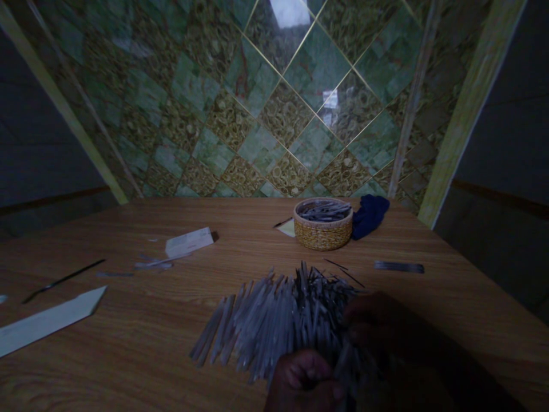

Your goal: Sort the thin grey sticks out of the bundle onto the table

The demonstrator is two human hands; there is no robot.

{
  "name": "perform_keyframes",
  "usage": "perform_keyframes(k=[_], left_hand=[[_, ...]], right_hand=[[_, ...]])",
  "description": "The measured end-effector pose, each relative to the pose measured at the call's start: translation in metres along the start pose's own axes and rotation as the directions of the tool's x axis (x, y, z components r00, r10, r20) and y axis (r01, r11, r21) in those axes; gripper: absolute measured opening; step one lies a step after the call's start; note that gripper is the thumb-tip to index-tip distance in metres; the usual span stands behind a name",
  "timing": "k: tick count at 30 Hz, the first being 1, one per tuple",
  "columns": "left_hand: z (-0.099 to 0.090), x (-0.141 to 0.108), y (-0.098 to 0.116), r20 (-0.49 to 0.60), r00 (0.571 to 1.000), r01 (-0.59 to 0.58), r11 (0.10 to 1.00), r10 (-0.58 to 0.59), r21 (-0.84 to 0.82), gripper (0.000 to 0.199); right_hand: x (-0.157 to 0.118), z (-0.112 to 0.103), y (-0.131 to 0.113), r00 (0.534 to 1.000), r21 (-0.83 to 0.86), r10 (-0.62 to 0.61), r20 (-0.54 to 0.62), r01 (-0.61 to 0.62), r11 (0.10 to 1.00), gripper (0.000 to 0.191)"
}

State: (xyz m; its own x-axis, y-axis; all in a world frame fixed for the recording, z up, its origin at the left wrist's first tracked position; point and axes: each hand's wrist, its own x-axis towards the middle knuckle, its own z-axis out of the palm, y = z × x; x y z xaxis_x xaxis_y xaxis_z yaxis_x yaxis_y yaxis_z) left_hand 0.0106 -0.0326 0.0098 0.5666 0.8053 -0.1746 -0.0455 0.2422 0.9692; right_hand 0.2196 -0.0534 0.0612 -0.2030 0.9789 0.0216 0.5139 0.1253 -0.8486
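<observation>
A wide pile of thin sticks in clear sleeves (266, 320) lies on the wooden table, its right part darker. My left hand (302, 380) is at the pile's near edge, its fingers curled together; what they hold, if anything, is too dark to make out. Over the right side of the pile is my right hand (373, 320), dark and blurred, with its fingers hidden in shadow. Behind the pile, a round woven basket (323, 234) holds more of the thin sticks.
A dark blue cloth (369, 216) touches the basket's right side. A small bundle (398, 267) lies at the right. On the left are a white box (189, 242), a long dark strip (64, 280) and a pale flat piece (51, 320). A tiled wall rises behind the table.
</observation>
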Motion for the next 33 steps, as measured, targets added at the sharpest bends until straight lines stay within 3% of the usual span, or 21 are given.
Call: perform_keyframes(k=[4, 11, 16, 19, 23, 26, 29, 33], left_hand=[[-0.001, -0.001, 0.000, -0.015, 1.000, 0.003, 1.000, -0.002, 0.027, 0.040], [0.002, 0.001, -0.002, -0.020, 0.999, -0.046, 0.996, 0.048, 0.074, 0.036], [0.001, 0.001, 0.000, -0.038, 0.998, -0.044, 0.995, 0.048, 0.087, 0.033], [0.002, 0.001, 0.000, -0.025, 0.999, -0.040, 0.992, 0.043, 0.123, 0.025], [0.006, 0.000, -0.004, -0.101, 0.986, -0.105, 0.966, 0.131, 0.235, 0.017], [0.007, 0.001, -0.010, -0.116, 0.948, -0.225, 0.879, 0.298, 0.421, 0.018], [0.006, 0.003, -0.016, -0.080, 0.853, -0.375, 0.712, 0.516, 0.594, 0.018], [0.003, 0.006, -0.022, -0.022, 0.772, -0.453, 0.573, 0.636, 0.683, 0.021]], right_hand=[[0.000, 0.001, 0.004, 0.999, 0.044, -0.038, 0.000, 0.038, 0.998, 0.013], [0.003, 0.006, 0.001, 0.999, -0.047, 0.033, 0.007, -0.032, 0.998, 0.033], [-0.001, 0.000, 0.002, 1.000, 0.084, 0.007, 0.022, -0.008, 0.996, 0.013], [-0.001, 0.000, 0.002, 0.999, 0.092, -0.031, 0.032, 0.028, 0.995, 0.015], [0.001, 0.004, 0.001, 1.000, 0.053, 0.015, -0.003, -0.014, 0.998, 0.015], [0.002, 0.006, 0.001, 0.997, 0.058, 0.075, -0.013, -0.074, 0.996, 0.012], [0.003, 0.006, 0.001, 0.995, 0.036, 0.087, -0.040, -0.086, 0.996, 0.012], [0.006, 0.006, 0.004, 0.996, -0.037, 0.023, -0.082, -0.026, 0.999, 0.012]])
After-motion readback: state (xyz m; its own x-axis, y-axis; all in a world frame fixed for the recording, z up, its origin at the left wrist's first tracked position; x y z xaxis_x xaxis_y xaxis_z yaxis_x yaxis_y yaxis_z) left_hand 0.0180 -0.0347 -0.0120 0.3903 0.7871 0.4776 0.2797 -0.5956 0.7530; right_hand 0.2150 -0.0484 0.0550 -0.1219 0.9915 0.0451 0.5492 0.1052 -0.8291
